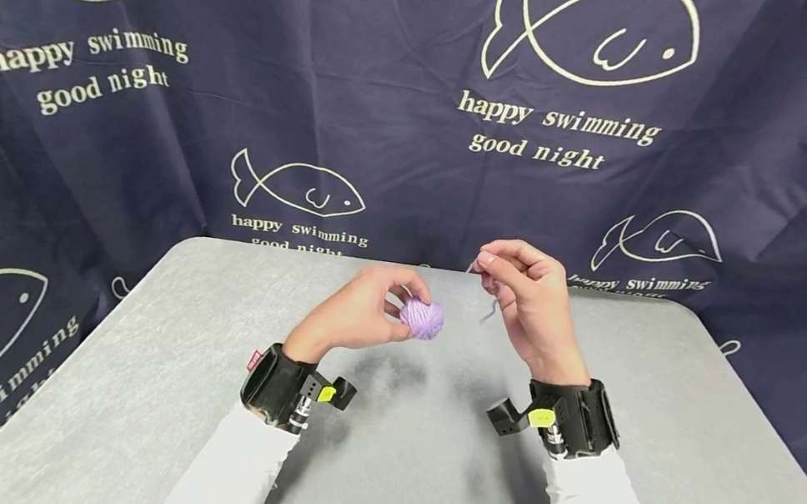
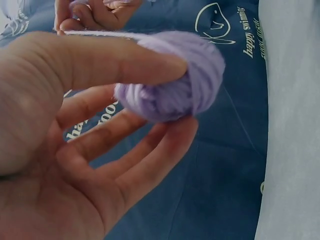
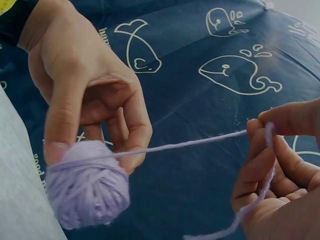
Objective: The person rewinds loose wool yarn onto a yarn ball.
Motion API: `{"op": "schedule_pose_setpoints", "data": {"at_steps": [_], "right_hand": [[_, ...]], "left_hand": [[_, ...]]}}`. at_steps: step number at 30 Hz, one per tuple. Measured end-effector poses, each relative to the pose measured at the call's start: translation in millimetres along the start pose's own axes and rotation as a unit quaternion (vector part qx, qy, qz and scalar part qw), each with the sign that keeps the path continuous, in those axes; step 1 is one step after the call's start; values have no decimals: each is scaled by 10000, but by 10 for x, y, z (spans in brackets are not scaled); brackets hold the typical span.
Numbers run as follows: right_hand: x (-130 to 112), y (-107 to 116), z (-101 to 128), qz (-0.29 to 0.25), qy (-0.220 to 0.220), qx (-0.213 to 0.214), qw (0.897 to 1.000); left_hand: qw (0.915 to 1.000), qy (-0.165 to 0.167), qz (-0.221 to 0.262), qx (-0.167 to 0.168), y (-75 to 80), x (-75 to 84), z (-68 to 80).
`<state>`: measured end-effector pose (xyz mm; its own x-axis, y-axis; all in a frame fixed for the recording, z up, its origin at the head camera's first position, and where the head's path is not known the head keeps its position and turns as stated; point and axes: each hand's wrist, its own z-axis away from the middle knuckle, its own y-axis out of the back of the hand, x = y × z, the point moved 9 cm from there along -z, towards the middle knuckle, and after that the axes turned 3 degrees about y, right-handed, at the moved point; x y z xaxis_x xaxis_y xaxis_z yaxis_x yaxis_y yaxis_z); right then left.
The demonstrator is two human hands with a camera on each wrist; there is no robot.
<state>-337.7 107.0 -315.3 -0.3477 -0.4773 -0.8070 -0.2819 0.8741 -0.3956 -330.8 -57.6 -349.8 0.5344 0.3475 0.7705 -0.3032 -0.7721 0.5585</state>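
Note:
A small ball of lilac yarn (image 1: 422, 319) is held up over the table by my left hand (image 1: 370, 307), pinched between thumb and fingertips. In the left wrist view the thumb presses on one side of the yarn ball (image 2: 172, 75) and the fingers support the other. My right hand (image 1: 537, 302), raised a little higher to the right, pinches the yarn strand (image 3: 190, 143) between thumb and index finger. The strand runs straight from the ball (image 3: 87, 187) to those fingertips, and its loose tail (image 3: 240, 215) hangs down past the palm of the right hand (image 3: 285, 170).
The grey table (image 1: 392, 469) spreads beneath both hands. Behind it hangs a dark blue curtain (image 1: 407, 101) with white fish drawings and lettering. Each wrist wears a black strap (image 1: 572, 416) with a small camera mount (image 1: 508, 416).

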Motion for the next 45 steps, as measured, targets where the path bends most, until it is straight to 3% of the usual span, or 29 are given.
{"op": "schedule_pose_setpoints", "data": {"at_steps": [5, 12, 17, 22, 28, 35, 38, 41, 45], "right_hand": [[40, 101, -34, -356, -73, 238, 9991], [134, 232, -79, -684, -359, 550, 9955], [219, 320, -97, -658, -567, 760, 9933], [327, 347, -107, -503, -759, 824, 9924], [460, 332, -91, -115, -963, 744, 9925], [562, 223, -48, 641, -1004, 494, 9916], [598, 138, -35, 973, -971, 250, 9902], [616, 39, -12, 1409, -935, -68, 9856], [616, -90, 33, 2190, -855, -576, 9703]], "left_hand": [[9986, -149, -26, -499, -78, 48, 15], [9927, -335, 527, -1033, -137, 183, 68], [9861, -509, 1062, -1170, -125, 275, 95], [9746, -866, 1771, -1065, -47, 376, 115], [9482, -1370, 2792, -647, 121, 466, 127], [9047, -1583, 3947, 249, 356, 437, 135], [8878, -1596, 4246, 773, 457, 398, 141], [8765, -1506, 4385, 1294, 542, 342, 152], [8632, -1339, 4502, 1852, 638, 270, 172]]}}
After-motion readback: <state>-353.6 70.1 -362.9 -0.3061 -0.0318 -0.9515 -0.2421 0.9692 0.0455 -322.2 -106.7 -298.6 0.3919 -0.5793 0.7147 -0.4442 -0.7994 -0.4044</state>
